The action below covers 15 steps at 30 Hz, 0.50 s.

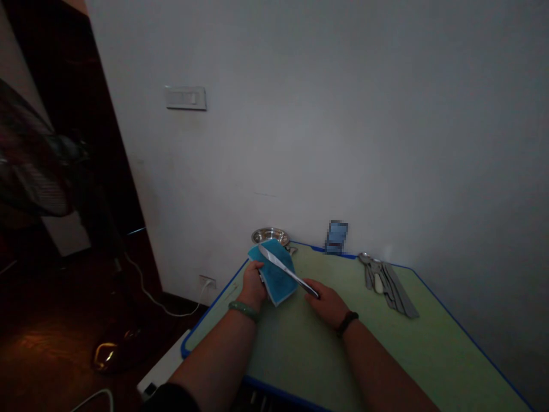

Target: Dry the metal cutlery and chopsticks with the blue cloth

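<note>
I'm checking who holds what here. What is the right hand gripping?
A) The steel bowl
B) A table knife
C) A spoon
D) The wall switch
B: the right hand grips the handle of the table knife, its blade lying across the blue cloth in the left hand.

A jade-green bangle (243, 311) on the left wrist (250, 298), a black beaded band (347, 323) on the right wrist (337, 316), bare forearms (214, 360)
</note>
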Each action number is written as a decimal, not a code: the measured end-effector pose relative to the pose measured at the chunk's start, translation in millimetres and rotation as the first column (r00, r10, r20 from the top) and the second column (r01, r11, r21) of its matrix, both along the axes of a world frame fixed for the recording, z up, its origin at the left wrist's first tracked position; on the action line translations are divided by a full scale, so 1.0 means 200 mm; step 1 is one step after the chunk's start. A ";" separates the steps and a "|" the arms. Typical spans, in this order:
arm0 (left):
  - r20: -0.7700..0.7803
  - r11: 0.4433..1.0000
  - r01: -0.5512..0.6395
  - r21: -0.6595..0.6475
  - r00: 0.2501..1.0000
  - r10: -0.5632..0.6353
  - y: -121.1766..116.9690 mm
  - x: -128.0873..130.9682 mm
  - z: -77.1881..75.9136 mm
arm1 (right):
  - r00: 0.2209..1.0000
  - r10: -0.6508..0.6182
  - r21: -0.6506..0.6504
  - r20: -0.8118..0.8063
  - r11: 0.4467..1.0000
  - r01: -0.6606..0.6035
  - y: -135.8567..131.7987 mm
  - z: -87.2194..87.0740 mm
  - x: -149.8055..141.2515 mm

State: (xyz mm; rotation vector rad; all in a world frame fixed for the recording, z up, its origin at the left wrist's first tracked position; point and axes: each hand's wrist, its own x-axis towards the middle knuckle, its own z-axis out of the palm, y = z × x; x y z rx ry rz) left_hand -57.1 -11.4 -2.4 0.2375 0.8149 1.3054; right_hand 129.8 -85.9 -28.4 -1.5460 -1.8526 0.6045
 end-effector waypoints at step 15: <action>0.031 0.999 0.046 0.028 0.998 -0.046 0.04 0.00 -0.04 | 1.000 0.002 0.007 -0.003 1.000 -0.002 0.00 0.01 0.00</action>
